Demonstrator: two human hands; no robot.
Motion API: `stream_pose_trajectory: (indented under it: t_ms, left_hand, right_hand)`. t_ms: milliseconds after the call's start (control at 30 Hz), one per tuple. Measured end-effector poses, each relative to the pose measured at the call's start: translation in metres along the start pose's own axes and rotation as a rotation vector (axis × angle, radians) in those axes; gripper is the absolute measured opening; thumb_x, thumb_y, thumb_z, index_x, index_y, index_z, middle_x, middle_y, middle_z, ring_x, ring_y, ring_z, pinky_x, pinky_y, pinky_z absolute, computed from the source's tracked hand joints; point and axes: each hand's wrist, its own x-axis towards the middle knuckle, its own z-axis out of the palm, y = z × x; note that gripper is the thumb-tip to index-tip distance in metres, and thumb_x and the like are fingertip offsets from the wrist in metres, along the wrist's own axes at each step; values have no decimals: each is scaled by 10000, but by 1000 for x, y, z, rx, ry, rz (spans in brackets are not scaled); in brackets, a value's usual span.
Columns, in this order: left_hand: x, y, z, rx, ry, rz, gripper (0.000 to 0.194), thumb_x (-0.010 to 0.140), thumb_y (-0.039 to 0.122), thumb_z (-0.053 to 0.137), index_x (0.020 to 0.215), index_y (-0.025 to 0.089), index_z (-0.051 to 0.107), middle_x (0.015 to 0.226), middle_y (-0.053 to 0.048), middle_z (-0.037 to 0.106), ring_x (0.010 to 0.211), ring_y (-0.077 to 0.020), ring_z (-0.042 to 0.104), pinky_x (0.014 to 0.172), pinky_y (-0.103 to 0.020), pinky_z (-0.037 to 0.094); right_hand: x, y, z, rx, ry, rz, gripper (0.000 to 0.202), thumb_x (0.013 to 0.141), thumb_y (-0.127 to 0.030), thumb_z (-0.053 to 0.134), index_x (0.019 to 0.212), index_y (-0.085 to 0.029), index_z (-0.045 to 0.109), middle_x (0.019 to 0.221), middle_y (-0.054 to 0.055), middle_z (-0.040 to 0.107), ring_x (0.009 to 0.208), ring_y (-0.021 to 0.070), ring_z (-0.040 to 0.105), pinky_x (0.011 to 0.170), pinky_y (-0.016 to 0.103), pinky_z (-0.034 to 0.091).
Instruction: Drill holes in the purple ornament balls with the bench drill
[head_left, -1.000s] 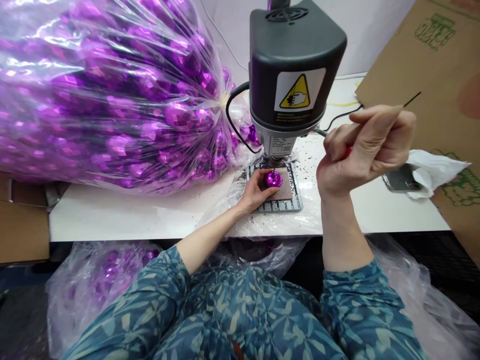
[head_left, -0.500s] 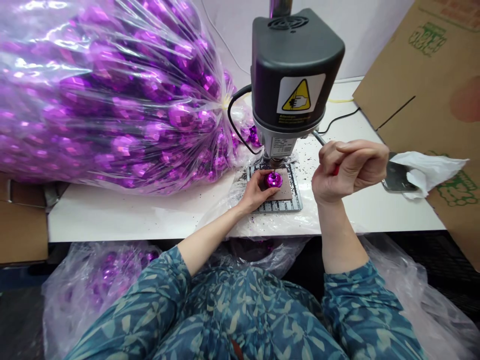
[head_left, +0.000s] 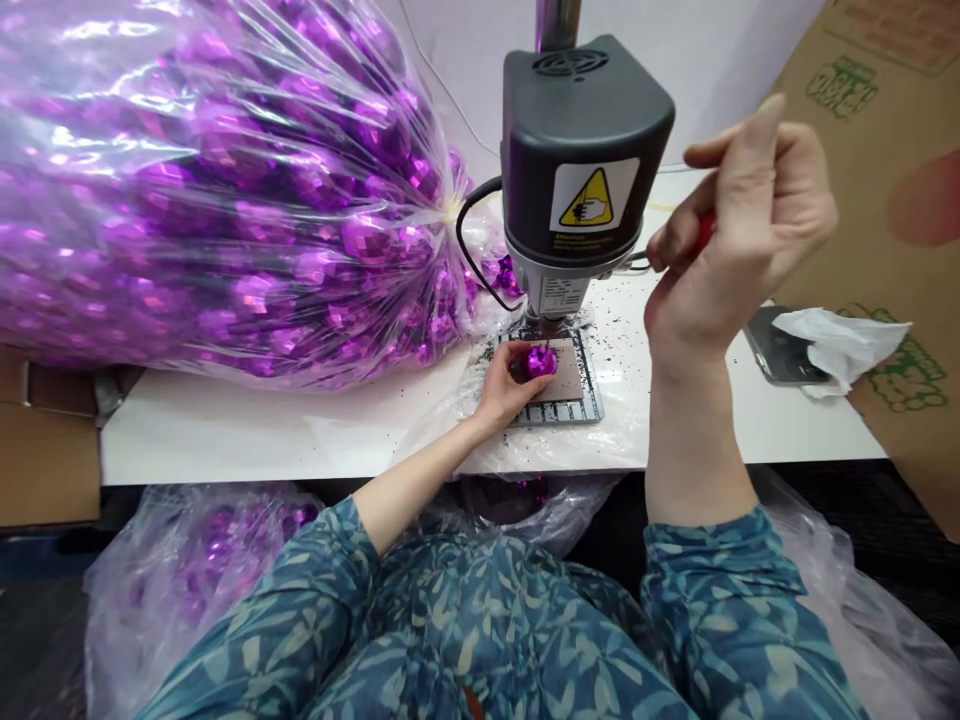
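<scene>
My left hand (head_left: 504, 391) pinches a shiny purple faceted ball (head_left: 541, 361) between thumb and fingers. The ball rests on a brown square board (head_left: 568, 384) over the slotted metal base (head_left: 591, 410) of a drill press (head_left: 589, 130). Just above the ball is the drill's lower end, its tip hard to make out. My right hand (head_left: 739, 220) is raised to the right of the drill head, fingers curled round the red knob (head_left: 703, 232) of the press's lever.
A big clear bag (head_left: 225, 200) of purple balls fills the left. Cardboard boxes (head_left: 911, 130) (head_left: 52, 450) stand at both sides. A phone (head_left: 780, 345) and white tissue (head_left: 840, 345) lie at the right. Dark shavings dot the white table (head_left: 300, 430).
My right hand has risen with the red knob, up and to the right. In my left hand the ball has turned or tilted slightly and moved a little left.
</scene>
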Motion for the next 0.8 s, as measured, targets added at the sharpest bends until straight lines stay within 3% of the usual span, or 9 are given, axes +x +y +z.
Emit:
stream_pose_trajectory:
  t_ms: [100, 200, 300, 367, 433, 500, 600, 700, 800]
  left_hand:
    - [-33, 14, -21, 149, -34, 237, 429, 808, 404, 853, 1119, 198, 642, 1082, -75, 716, 1026, -231, 689, 906, -408, 577]
    - [-84, 22, -47, 211, -275, 537, 420, 897, 458, 755, 1195, 189, 630, 1132, -107, 705, 1029, -227, 688, 866, -379, 593]
    - [-132, 20, -69, 493, -527, 774, 311, 945, 323, 673, 1216, 176, 635, 1183, -154, 712, 1019, -254, 697, 830, -379, 596]
    - [-149, 16, -79, 651, -655, 846, 272, 942, 270, 646, 1201, 185, 650, 1237, -171, 717, 1074, -294, 703, 881, -424, 600]
    - [-148, 12, -86, 617, -693, 847, 298, 933, 351, 666, 1201, 220, 656, 1271, -165, 720, 1150, -331, 693, 931, -466, 608]
    - [-127, 6, -90, 478, -570, 780, 305, 931, 366, 656, 1220, 269, 643, 1255, -136, 731, 1195, -339, 682, 957, -501, 613]
    - [-62, -7, -89, 373, -231, 529, 337, 912, 133, 524, 1179, 294, 652, 1193, -90, 738, 1233, -318, 658, 1030, -575, 561]
    - [24, -25, -79, 415, -115, 256, 296, 846, 83, 510, 1038, 210, 696, 1151, -119, 713, 1172, -305, 657, 1060, -544, 532]
    - [99, -44, -57, 363, -83, 130, 326, 787, 63, 574, 1052, 186, 720, 1255, -137, 674, 1205, -315, 638, 1121, -493, 484]
  right_hand:
    - [11, -3, 5, 24, -52, 38, 659, 704, -819, 588, 676, -163, 536, 442, -106, 285, 333, 16, 319, 335, 244, 144]
    - [10, -2, 2, 24, -71, 47, 562, 744, -703, 615, 691, -148, 544, 468, -95, 361, 353, 5, 346, 356, 213, 184]
    - [7, 0, 0, 43, -55, 47, 493, 729, -623, 639, 687, -139, 554, 481, -86, 408, 356, 5, 349, 360, 200, 197]
    - [7, 2, 0, 58, -49, 45, 463, 742, -588, 652, 690, -135, 571, 470, -88, 389, 356, 9, 355, 364, 195, 200]
    - [9, 3, 1, 64, -41, 36, 458, 751, -578, 659, 685, -131, 587, 457, -91, 358, 355, 4, 364, 371, 182, 199]
    - [10, 5, 1, 77, -30, 15, 467, 743, -580, 673, 676, -125, 596, 447, -90, 338, 349, -2, 361, 371, 176, 190]
    - [10, 6, 1, 91, -30, -1, 494, 712, -613, 688, 659, -130, 600, 430, -88, 307, 340, 5, 346, 359, 183, 180]
    - [10, 5, 0, 89, -42, 1, 494, 725, -618, 699, 668, -136, 612, 420, -86, 313, 342, 5, 343, 365, 179, 180]
    - [8, 5, -2, 106, -46, -14, 431, 795, -542, 712, 680, -136, 624, 422, -80, 338, 343, 12, 334, 358, 192, 175]
